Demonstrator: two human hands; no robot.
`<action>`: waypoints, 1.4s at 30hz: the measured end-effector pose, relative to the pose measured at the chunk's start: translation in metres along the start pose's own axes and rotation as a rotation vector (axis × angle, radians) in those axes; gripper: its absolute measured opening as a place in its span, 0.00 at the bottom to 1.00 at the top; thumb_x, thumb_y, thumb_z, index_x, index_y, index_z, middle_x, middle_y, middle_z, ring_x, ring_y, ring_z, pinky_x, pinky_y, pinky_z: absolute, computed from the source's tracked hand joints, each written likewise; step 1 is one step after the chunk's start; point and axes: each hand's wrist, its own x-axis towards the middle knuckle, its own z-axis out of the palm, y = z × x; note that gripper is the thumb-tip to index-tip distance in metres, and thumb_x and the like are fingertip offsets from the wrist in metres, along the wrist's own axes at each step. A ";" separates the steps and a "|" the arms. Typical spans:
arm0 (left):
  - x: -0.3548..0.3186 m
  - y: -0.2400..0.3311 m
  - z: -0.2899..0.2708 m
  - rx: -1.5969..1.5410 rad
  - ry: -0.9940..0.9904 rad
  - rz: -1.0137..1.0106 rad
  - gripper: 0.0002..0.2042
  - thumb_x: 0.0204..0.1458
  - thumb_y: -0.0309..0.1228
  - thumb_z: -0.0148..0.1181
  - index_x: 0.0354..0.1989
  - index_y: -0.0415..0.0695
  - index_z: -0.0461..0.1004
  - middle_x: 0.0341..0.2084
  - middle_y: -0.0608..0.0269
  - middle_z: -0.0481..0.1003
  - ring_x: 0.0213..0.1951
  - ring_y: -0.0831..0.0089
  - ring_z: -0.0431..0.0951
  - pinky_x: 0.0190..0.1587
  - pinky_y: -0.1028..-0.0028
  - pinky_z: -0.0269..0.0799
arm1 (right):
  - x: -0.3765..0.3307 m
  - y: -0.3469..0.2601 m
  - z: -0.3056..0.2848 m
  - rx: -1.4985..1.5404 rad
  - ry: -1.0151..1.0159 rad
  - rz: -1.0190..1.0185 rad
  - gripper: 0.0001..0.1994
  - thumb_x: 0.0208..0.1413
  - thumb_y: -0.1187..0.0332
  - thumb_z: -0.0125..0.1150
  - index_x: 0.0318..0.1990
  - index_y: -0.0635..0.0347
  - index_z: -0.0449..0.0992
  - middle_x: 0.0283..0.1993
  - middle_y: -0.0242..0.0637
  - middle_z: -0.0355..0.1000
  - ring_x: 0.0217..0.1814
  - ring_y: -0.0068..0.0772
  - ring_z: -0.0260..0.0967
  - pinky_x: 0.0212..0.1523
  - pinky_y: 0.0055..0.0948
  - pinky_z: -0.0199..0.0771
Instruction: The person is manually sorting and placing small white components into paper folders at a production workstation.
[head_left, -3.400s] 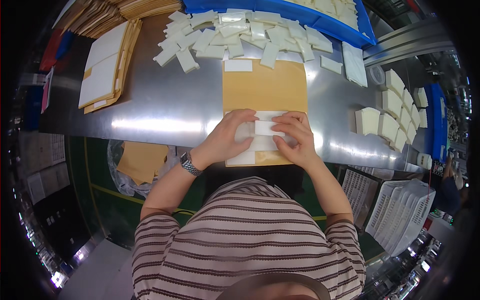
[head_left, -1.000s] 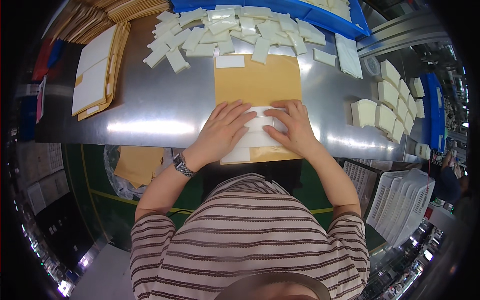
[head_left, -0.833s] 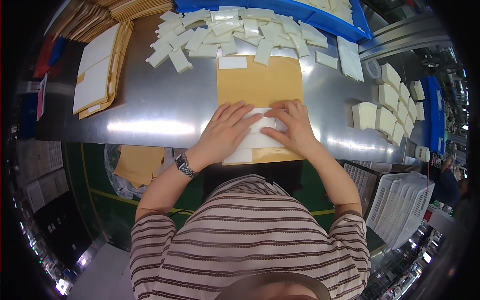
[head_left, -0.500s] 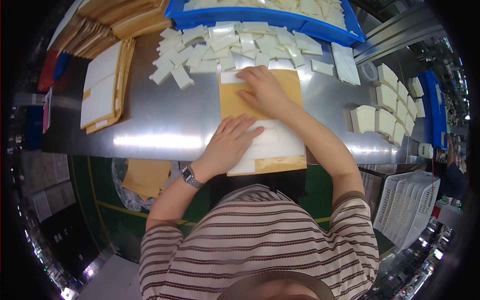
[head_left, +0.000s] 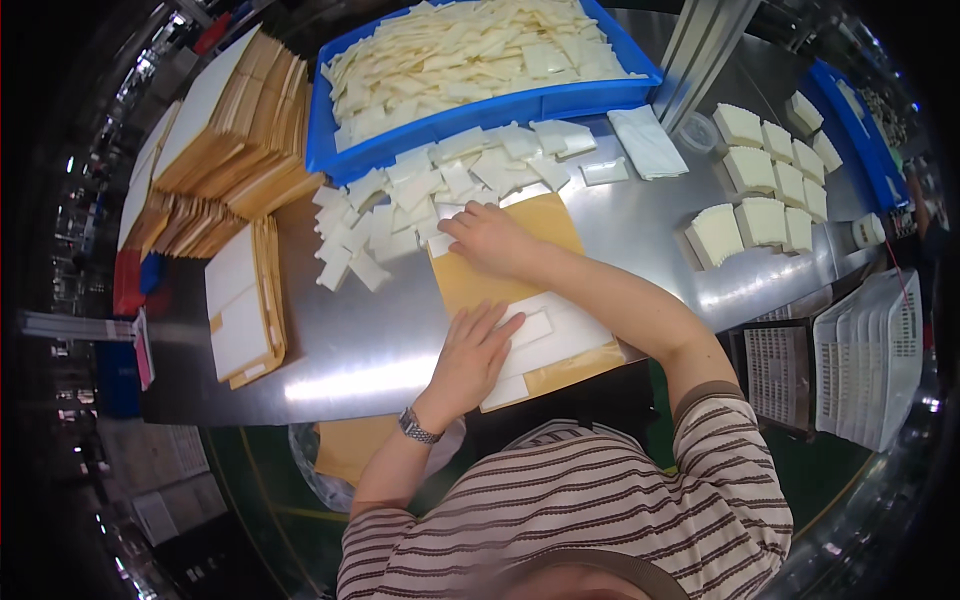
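Note:
A brown paper sheet or envelope point(head_left: 535, 220) with white areas lies slantwise on the metal table, close to my body. My left hand point(head_left: 470, 355) rests flat on its lower white part, fingers stretched. Beside those fingertips is a thin flat white piece point(head_left: 537, 326). At the sheet's far left corner, over a white strip point(head_left: 438, 245), my right hand point(head_left: 490, 238) touches down with bent fingers, thumb slightly apart. I make out nothing held in it. Just beyond are loose flat white pieces point(head_left: 405, 190) in a heap.
A blue tray point(head_left: 480, 110) full of similar white pieces stands at the back. Stacked brown envelopes point(head_left: 235, 130) fill the far left; a smaller stack point(head_left: 235, 300) lies nearer. To the right are a folded white cloth point(head_left: 648, 143), cream block-like stacks point(head_left: 750, 170) and a metal post point(head_left: 700, 60).
The head view has shifted and turned, showing more of the blue tray. My left hand stays flat on the sheet. My right hand remains at the far corner, thumb closer to its fingers.

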 end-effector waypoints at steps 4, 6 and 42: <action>0.009 0.002 -0.006 0.002 -0.013 -0.019 0.20 0.66 0.29 0.54 0.67 0.51 0.72 0.67 0.52 0.68 0.70 0.49 0.63 0.73 0.49 0.53 | 0.018 0.010 -0.006 0.291 0.130 0.463 0.12 0.67 0.68 0.55 0.56 0.55 0.75 0.43 0.47 0.78 0.38 0.50 0.76 0.41 0.40 0.78; 0.016 0.005 -0.008 0.034 0.037 0.044 0.19 0.64 0.30 0.56 0.64 0.49 0.73 0.62 0.50 0.73 0.65 0.49 0.69 0.69 0.51 0.60 | 0.020 0.028 -0.017 0.486 0.450 0.677 0.11 0.71 0.64 0.51 0.54 0.54 0.75 0.40 0.43 0.78 0.35 0.40 0.78 0.33 0.34 0.77; 0.006 0.027 0.020 -0.907 0.477 -0.460 0.10 0.55 0.22 0.71 0.45 0.38 0.80 0.43 0.65 0.80 0.45 0.78 0.77 0.51 0.76 0.72 | -0.149 -0.056 -0.088 0.969 0.259 0.945 0.13 0.58 0.78 0.68 0.41 0.57 0.66 0.53 0.31 0.70 0.44 0.15 0.68 0.42 0.18 0.73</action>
